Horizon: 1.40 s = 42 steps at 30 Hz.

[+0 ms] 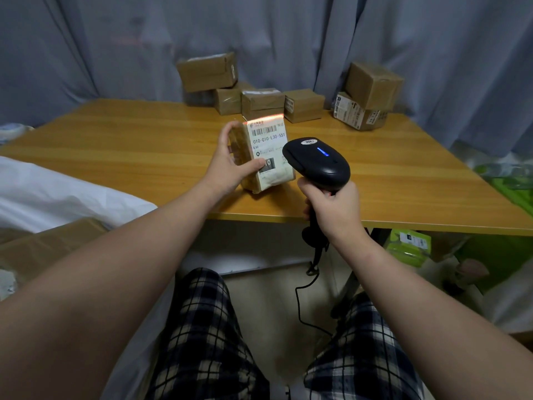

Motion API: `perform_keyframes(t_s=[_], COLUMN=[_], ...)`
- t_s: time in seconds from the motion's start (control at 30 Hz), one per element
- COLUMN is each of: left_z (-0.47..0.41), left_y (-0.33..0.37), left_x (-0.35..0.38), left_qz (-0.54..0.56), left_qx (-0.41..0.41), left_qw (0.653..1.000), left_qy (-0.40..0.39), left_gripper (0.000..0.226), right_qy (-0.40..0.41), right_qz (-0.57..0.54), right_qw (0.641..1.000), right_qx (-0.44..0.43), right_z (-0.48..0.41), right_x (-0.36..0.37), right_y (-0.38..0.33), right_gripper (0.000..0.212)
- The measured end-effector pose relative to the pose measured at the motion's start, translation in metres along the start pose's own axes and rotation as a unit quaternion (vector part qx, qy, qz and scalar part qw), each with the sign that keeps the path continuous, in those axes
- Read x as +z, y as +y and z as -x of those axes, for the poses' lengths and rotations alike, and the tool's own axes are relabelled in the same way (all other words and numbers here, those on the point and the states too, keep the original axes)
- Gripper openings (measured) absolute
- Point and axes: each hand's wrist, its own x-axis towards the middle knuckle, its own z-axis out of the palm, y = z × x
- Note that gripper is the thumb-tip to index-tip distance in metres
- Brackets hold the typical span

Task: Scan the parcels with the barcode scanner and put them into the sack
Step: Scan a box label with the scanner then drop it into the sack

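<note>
Centre of the frame: small brown taped cardboard parcel (245, 157) with a white printed label, stood on end near the front edge of the orange-brown wooden table (129, 145), label turned toward the camera. Gripped from its left side by the left hand (230, 166), fingers curled over the top corner, thumb pressed on the label. Just right of it, black corded handheld barcode scanner (320, 160), blue light lit, clasped round the handle by the right hand (334, 209), fingers wrapped tight.

Thin red scan line (264, 119) lying along the label's top edge, above the bars rather than across them. Best to tip the scanner nose down slightly, or raise the parcel, to bring the line across the full barcode. Keep the thumb clear of the bars and hold both steady. Then over to the white fabric sack (57, 192), lower left of the frame.

Upper centre, at the table's back: cluster of brown cardboard boxes (261, 103), some stacked, probably awaiting scanning. Behind, grey-blue curtains (115, 39); green packaging (409, 243) at the right, under the table.
</note>
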Motion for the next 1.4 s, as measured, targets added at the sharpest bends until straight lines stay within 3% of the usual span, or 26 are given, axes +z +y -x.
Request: perform_keyframes(t_s=[0.3, 0.5, 0.67, 0.77, 0.87, 1.0, 1.1, 1.17, 1.23, 1.4], left_z=[0.032, 0.096, 0.153, 0.175, 0.183, 0.176, 0.174, 0.175, 0.172, 0.158], left_y=[0.012, 0.031, 0.034, 0.04, 0.057, 0.086, 0.101, 0.101, 0.09, 0.058], left_x=[-0.031, -0.127, -0.212, -0.24, -0.26, -0.275, -0.281, -0.281, -0.272, -0.219], left_qz=[-0.036, -0.144, -0.251, -0.228, -0.204, -0.255, -0.273, -0.267, -0.259, -0.319], left_qx=[0.009, 0.021, -0.045, -0.085, -0.089, -0.032, -0.018, -0.024, -0.033, -0.025], left_qw=[0.996, 0.973, 0.933, 0.929, 0.927, 0.909, 0.9, 0.902, 0.91, 0.934], left_qy=[0.081, 0.177, 0.254, 0.278, 0.301, 0.328, 0.339, 0.339, 0.323, 0.162], left_gripper=[0.093, 0.077, 0.069, 0.074, 0.078, 0.069, 0.065, 0.068, 0.072, 0.075], right_qy=[-0.106, -0.184, -0.278, -0.242, -0.173, -0.243, -0.27, -0.173, -0.105, -0.15], right_qz=[-0.045, -0.089, 0.073, 0.141, 0.095, -0.056, -0.131, -0.135, -0.076, 0.036], right_qw=[0.992, 0.968, 0.945, 0.94, 0.944, 0.93, 0.923, 0.946, 0.96, 0.97], right_qx=[0.042, 0.148, 0.156, 0.193, 0.263, 0.269, 0.242, 0.239, 0.247, 0.19], right_z=[0.007, 0.033, 0.068, 0.085, 0.088, 0.106, 0.111, 0.091, 0.074, 0.069], right_x=[0.029, 0.089, 0.155, 0.189, 0.214, 0.241, 0.232, 0.207, 0.18, 0.168], right_y=[-0.03, -0.039, -0.035, -0.028, -0.053, -0.111, -0.125, -0.111, -0.095, -0.079], right_gripper=[0.012, 0.007, 0.025, 0.029, 0.029, 0.023, 0.021, 0.034, 0.031, 0.016])
